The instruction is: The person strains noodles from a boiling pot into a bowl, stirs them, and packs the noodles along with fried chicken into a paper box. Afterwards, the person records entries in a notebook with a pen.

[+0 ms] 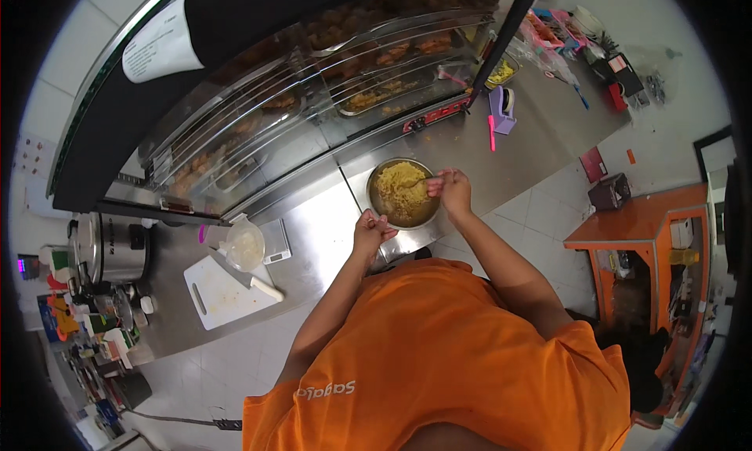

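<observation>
A round metal bowl (428,211) sits on the steel counter just in front of me, holding a yellow crumbly food (398,186). My left hand (371,233) is closed on the bowl's near left rim, thumb and fingers pinching the edge. Over the right side of the bowl, my right hand (452,191) grips the handle of a thin metal utensil (417,182). Its tip is sunk in the yellow food, so I cannot tell whether it is a spoon or a fork.
A glass food warmer (313,138) with trays of fried food stands behind the bowl. To the left are a white cutting board (223,294), a knife (266,289), a plastic container (245,246) on a scale (276,243) and a large cooker (113,247). A purple tape dispenser (502,110) stands at right.
</observation>
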The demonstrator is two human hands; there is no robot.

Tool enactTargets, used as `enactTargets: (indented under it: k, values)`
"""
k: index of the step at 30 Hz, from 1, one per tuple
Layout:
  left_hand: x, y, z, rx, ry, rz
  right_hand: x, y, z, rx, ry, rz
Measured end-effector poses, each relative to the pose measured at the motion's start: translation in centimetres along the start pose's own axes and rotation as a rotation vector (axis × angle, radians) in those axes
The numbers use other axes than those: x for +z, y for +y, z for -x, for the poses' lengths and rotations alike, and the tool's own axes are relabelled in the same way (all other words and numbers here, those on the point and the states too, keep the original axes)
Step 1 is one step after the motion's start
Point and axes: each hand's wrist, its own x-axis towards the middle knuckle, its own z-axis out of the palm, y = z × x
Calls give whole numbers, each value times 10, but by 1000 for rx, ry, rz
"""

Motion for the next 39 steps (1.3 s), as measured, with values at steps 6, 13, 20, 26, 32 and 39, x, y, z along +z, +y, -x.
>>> enactTargets:
  k: [6,13,20,26,32,39]
  values:
    - [4,3,-2,28,-2,-24,-13,10,31,-760,-379,888]
    - [-5,3,5,20,-2,-14,-2,-28,14,-986,-272,734]
    - [8,4,-14,-6,-44,-56,-51,40,-2,-796,-65,894]
    - [-14,3,6,54,-52,-139,4,-6,38,-528,-171,576]
    - [-1,-4,-13,3,-53,-92,-12,15,14,-754,-332,764]
    - [-6,1,-12,4,-64,-127,-15,-3,-6,-946,-364,688]
